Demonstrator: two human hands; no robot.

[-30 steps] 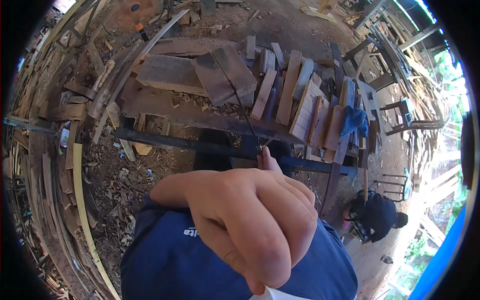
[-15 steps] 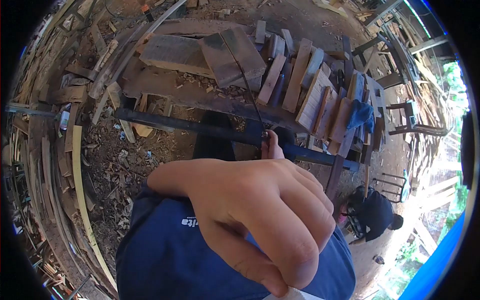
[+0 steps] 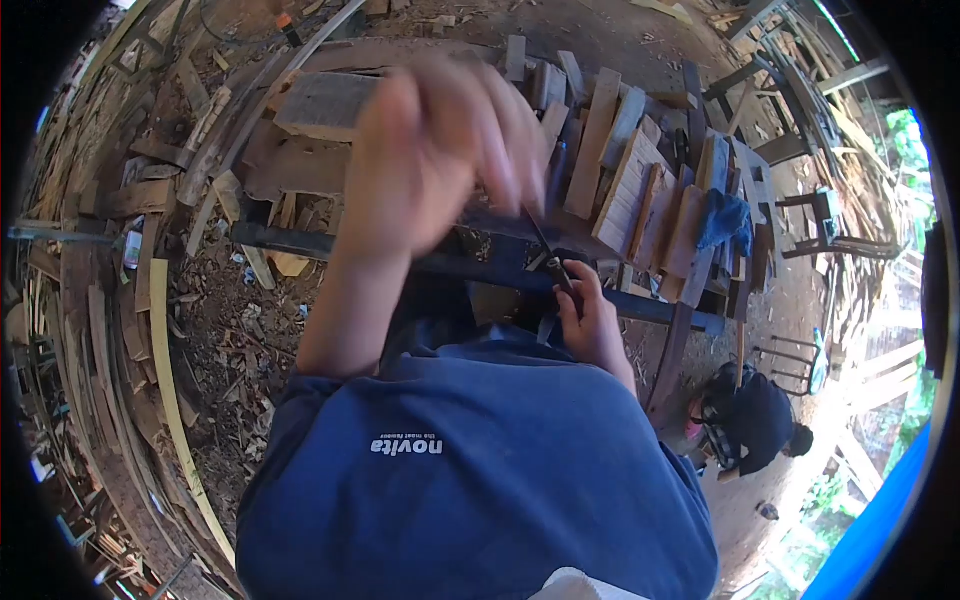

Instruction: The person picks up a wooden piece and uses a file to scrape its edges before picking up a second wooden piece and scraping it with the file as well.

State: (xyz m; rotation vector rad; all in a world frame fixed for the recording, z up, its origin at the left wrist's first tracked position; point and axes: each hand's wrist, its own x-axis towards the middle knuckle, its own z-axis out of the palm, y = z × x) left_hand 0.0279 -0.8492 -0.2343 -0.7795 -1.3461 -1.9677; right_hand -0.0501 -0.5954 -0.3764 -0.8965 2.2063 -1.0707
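Observation:
My left hand (image 3: pixel 435 150) is raised over the bench, blurred by motion, its fingers pointing down toward a long, thin, dark-bladed tool (image 3: pixel 541 234). Whether those fingers touch the blade I cannot make out. Lower and to the right, my right hand (image 3: pixel 592 318) is closed around the tool's dark handle. The blade runs forward from it and disappears behind my left hand. Most of a wooden block on the bench is hidden behind that hand too. A thick squared timber (image 3: pixel 320 105) lies on the bench to the left.
Several wood offcuts (image 3: pixel 597 150) are lined up on the bench's right side, with a blue cloth (image 3: pixel 724 220) on them. A dark beam (image 3: pixel 300 241) crosses before me. Another person (image 3: pixel 755 425) crouches at the lower right. Scrap wood (image 3: pixel 100 350) is piled left.
My left hand has moved from close below the camera, by something white, forward over the bench. My right hand, previously mostly hidden, now shows around the handle, slightly further right.

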